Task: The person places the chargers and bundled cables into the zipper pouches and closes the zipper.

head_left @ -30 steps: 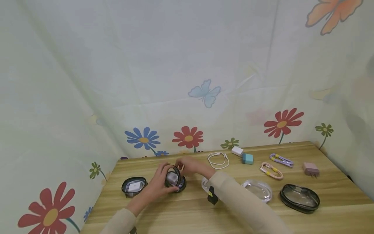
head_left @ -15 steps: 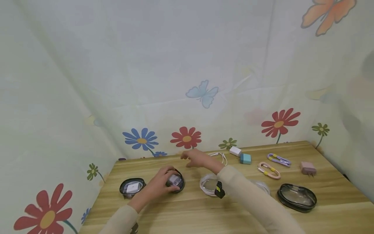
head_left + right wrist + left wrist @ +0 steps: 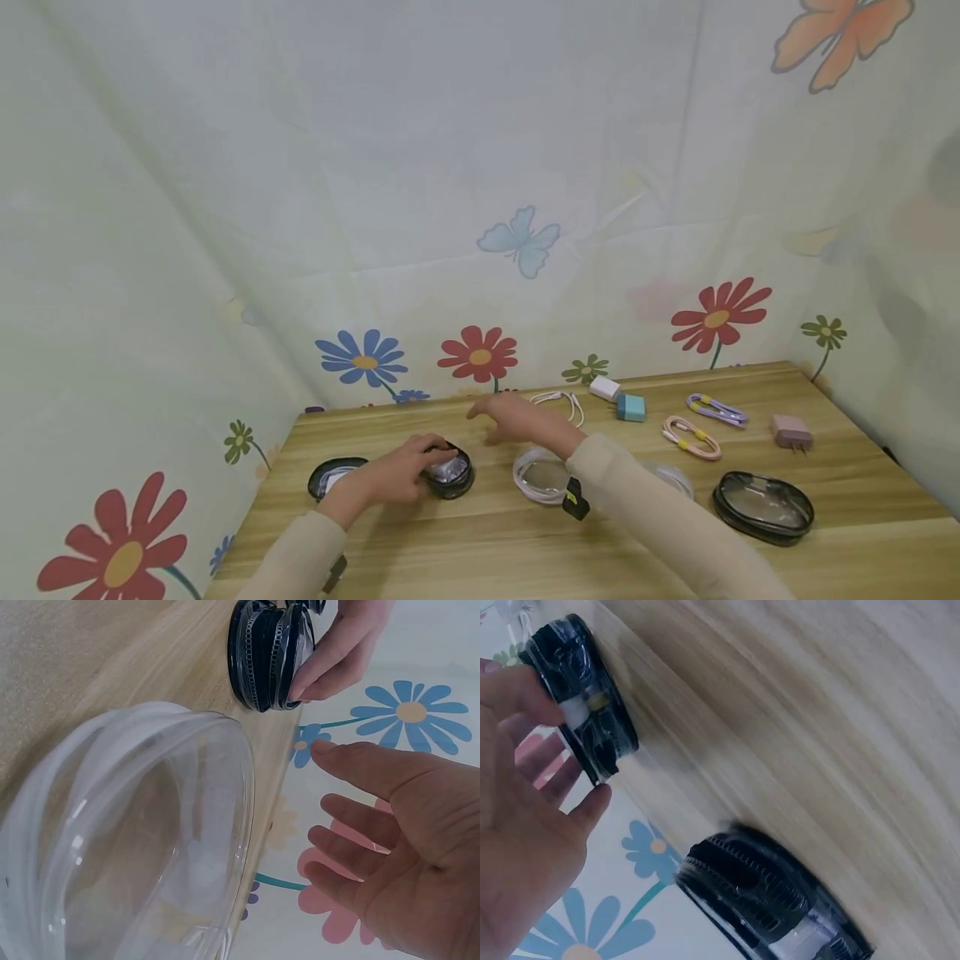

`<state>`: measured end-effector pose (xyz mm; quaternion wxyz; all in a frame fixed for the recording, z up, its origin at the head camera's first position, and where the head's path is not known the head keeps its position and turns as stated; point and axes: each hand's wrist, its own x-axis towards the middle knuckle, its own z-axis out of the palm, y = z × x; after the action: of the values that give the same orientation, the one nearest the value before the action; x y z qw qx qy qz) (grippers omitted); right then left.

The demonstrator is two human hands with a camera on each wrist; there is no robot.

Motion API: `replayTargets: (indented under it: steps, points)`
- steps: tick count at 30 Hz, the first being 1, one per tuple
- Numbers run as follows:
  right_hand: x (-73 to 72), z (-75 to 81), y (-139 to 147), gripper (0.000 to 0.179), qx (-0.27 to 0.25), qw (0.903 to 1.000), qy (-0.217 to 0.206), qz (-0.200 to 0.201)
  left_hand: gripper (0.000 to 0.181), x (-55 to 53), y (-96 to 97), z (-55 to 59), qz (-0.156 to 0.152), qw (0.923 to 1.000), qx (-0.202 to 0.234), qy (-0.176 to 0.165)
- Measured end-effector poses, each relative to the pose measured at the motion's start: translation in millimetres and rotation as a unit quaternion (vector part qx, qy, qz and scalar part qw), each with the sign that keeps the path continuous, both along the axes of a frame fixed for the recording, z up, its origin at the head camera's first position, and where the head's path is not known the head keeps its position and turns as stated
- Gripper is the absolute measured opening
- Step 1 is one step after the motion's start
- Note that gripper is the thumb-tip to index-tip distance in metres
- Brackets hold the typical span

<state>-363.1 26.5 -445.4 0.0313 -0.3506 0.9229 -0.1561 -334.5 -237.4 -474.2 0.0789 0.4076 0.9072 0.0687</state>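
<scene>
no letters, numbers, brands or signs can be read in any of the 3 views. in the head view, the small black block with 1 yellow patch (image 3: 576, 500), lower centre of the frame, is too small to read. so are the yellow bands (image 3: 701, 434) on the coiled peach-pink cable (image 3: 711, 439), right of centre. the white patch (image 3: 574, 712) at the black-edged oval clear plastic case (image 3: 604, 735), upper left of the left wrist view, shows no legible print.
</scene>
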Motion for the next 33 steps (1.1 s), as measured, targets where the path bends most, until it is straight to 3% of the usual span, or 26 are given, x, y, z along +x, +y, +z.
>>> replayTargets:
  steps: [4,6,13,17,20,23,27,33]
  points:
    - [3.2,1.8,1,0.047,-0.002,1.0,-0.005,-0.001,0.06,0.3,-1.6,-0.5,-0.017,0.999,-0.019,0.037]
    - [3.9,2.0,0,0.047,-0.003,1.0,-0.009,-0.002,0.057,0.9,-0.7,-3.9,-0.005,0.9976,-0.022,0.065]
    - [3.8,-6.1,-5,0.032,-0.001,0.9997,0.016,0.017,0.062,9.7,7.9,-16.1,0.114,0.984,-0.034,0.132]
    - [4.1,-14.5,-11,0.014,0.012,0.9977,0.062,0.023,0.065,14.7,12.0,-19.3,0.151,0.9725,-0.041,0.172]
    - [7.6,-19.7,-18,0.013,0.028,0.9956,0.088,0.015,0.065,17.3,13.2,-21.1,0.147,0.9696,-0.027,0.194]
    - [13.0,-24.6,-27,0.019,0.037,0.9946,0.097,-0.01,0.06,18.0,13.5,-23.8,0.114,0.9739,0.006,0.197]
    - [21.1,-28.9,-39,0.028,0.047,0.9918,0.092,-0.075,0.053,16.4,13.3,-27.1,0.084,0.979,0.041,0.181]
    - [29.1,-35.6,-58,0.039,0.039,0.9818,0.074,-0.171,0.05,12.8,13.5,-26.0,0.105,0.9821,0.045,0.15]
